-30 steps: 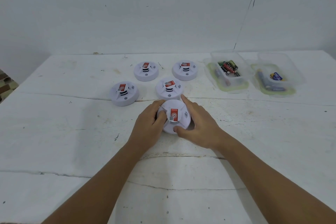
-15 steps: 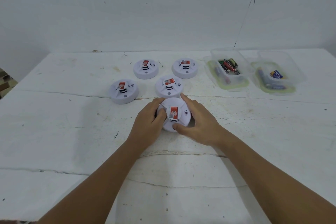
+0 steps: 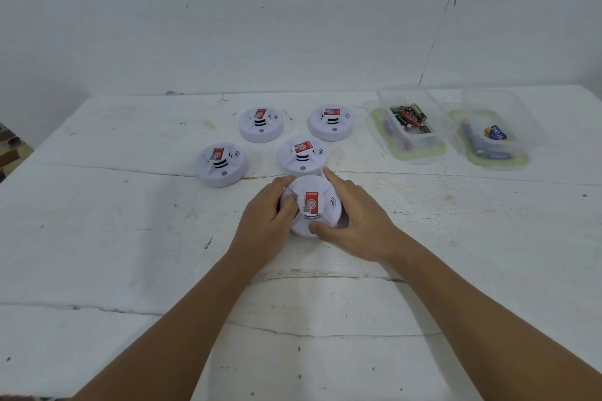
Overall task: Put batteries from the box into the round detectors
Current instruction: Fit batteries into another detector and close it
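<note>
White plastic fills both grips: my left hand (image 3: 265, 225) and right hand (image 3: 356, 225) clasp the nearest detector (image 3: 312, 205), barely shifted since a second ago, unopened mid-table (image 3: 97, 238); the battery box (image 3: 407, 127) waits near the far right edge.

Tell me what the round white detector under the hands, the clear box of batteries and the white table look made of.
Round white detector: moulded plastic, likely; smooth, semi-matte, with slotted vents.
Clear battery box: transparent plastic; batteries show through the walls.
White table: painted wood or board, probably; matte, cracked and scuffed.
</note>
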Action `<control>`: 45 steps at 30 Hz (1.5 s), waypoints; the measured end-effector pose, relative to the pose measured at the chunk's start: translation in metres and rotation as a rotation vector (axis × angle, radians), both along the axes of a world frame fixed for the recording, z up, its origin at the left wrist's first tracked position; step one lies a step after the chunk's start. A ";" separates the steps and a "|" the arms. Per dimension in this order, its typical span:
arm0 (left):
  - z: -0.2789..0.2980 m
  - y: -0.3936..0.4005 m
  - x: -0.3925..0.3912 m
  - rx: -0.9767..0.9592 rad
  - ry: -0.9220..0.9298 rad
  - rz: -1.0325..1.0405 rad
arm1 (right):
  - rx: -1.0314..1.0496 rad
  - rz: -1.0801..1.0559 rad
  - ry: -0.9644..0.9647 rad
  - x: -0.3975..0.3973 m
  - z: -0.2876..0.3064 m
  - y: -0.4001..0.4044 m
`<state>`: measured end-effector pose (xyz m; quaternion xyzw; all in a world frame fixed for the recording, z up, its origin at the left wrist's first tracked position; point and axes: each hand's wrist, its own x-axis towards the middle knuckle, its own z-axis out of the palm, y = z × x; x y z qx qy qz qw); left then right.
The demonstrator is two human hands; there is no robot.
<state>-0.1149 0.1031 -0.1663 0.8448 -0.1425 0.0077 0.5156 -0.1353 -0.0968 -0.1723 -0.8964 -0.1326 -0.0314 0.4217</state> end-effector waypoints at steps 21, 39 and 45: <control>0.000 0.000 0.001 -0.001 -0.004 -0.002 | 0.013 -0.009 0.001 -0.006 0.017 0.006; -0.002 0.001 0.003 0.000 -0.001 -0.009 | 0.083 -0.032 0.089 -0.011 0.025 0.007; -0.002 0.001 0.003 -0.003 -0.013 -0.015 | 0.055 -0.042 0.100 -0.012 0.027 0.007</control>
